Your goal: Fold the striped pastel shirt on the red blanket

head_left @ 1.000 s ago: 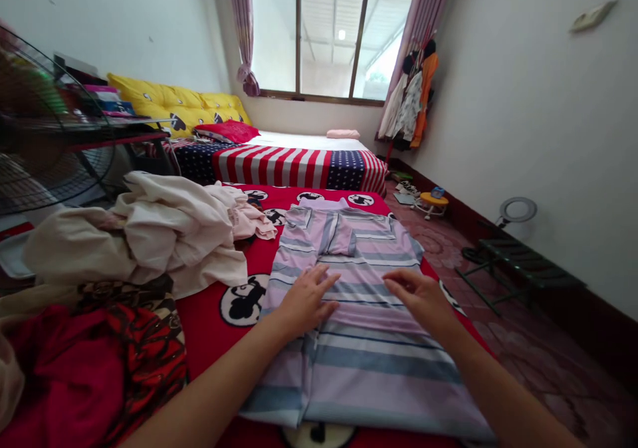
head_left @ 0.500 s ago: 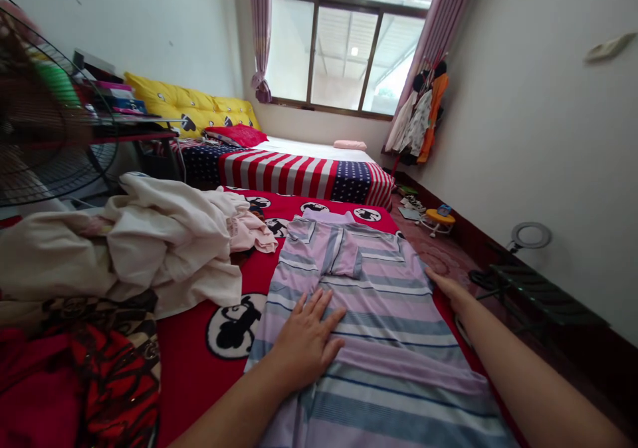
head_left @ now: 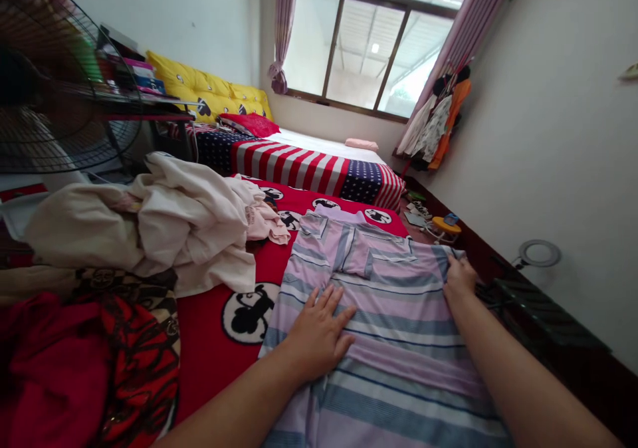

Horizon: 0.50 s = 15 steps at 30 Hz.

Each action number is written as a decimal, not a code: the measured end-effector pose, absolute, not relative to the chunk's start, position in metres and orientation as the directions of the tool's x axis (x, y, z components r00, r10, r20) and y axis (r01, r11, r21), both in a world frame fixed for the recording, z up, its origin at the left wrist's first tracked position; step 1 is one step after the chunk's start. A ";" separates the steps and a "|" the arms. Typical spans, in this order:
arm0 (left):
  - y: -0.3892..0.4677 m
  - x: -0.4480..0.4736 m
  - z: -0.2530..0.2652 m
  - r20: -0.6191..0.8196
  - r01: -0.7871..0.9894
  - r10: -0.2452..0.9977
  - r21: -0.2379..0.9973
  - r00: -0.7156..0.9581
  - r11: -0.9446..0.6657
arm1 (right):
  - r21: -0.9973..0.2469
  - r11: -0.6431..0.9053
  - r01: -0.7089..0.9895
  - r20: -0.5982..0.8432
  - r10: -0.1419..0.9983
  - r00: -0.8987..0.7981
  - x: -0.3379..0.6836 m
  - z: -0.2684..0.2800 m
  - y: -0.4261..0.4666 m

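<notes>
A lilac, grey and white striped polo shirt [head_left: 399,315] lies spread on a red cover [head_left: 204,341] printed with black-and-white cartoon figures. Its collar end points away from me, toward the window. My left hand [head_left: 321,332] rests flat on the shirt's left middle, fingers spread, holding nothing. At the shirt's far right side, my right hand [head_left: 459,276] is closed on the edge of the fabric near the sleeve, and that corner is drawn outward to the right. The right fingertips are partly hidden by the hand and cloth.
A heap of cream cloth [head_left: 194,215] and a red patterned garment [head_left: 142,368] lie at the left. Beyond them stands a fan [head_left: 60,82]. A bed with a striped, starred cover [head_left: 299,169] is at the back. A dark green folding stool [head_left: 548,315] stands right.
My right hand has closed on the shirt's right side and pulled it outward to the right. My left hand stays flat on the shirt. The whole view has shifted and tilted slightly.
</notes>
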<state>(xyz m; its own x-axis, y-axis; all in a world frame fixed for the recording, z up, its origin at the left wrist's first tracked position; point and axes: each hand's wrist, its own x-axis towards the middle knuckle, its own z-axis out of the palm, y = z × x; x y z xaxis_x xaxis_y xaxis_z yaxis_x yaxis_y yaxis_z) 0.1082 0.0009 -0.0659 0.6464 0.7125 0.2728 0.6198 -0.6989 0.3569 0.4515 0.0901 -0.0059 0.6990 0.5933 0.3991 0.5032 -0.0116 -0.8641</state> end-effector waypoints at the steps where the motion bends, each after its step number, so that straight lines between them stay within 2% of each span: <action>1: 0.001 0.108 -0.066 0.278 0.618 0.711 0.356 0.646 -0.701 | -0.844 -0.002 0.537 0.417 0.628 0.657 0.438 -0.001 0.095; 6: 0.002 0.107 -0.069 0.286 0.615 0.702 0.342 0.652 -0.711 | -0.738 0.109 0.665 0.383 0.880 0.280 0.360 0.005 0.102; 10: 0.003 0.106 -0.071 0.292 0.612 0.693 0.327 0.659 -0.720 | -0.578 0.182 0.796 0.338 0.941 0.031 0.335 0.010 0.061; 12: 0.003 0.106 -0.071 0.301 0.610 0.688 0.318 0.661 -0.726 | -0.500 0.157 0.851 0.308 0.952 0.005 0.346 0.012 0.025; 15: 0.004 0.106 -0.070 0.309 0.612 0.687 0.313 0.658 -0.727 | -0.503 0.021 0.864 0.243 0.963 0.118 0.382 0.006 -0.034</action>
<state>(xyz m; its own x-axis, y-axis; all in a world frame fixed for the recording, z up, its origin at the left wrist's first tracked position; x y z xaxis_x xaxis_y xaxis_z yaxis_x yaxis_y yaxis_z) 0.1065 0.0037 -0.0703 0.6579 0.6869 0.3088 0.6115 -0.7265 0.3133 0.3817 -0.0340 0.0058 0.1177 0.9628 0.2431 0.8640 0.0214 -0.5031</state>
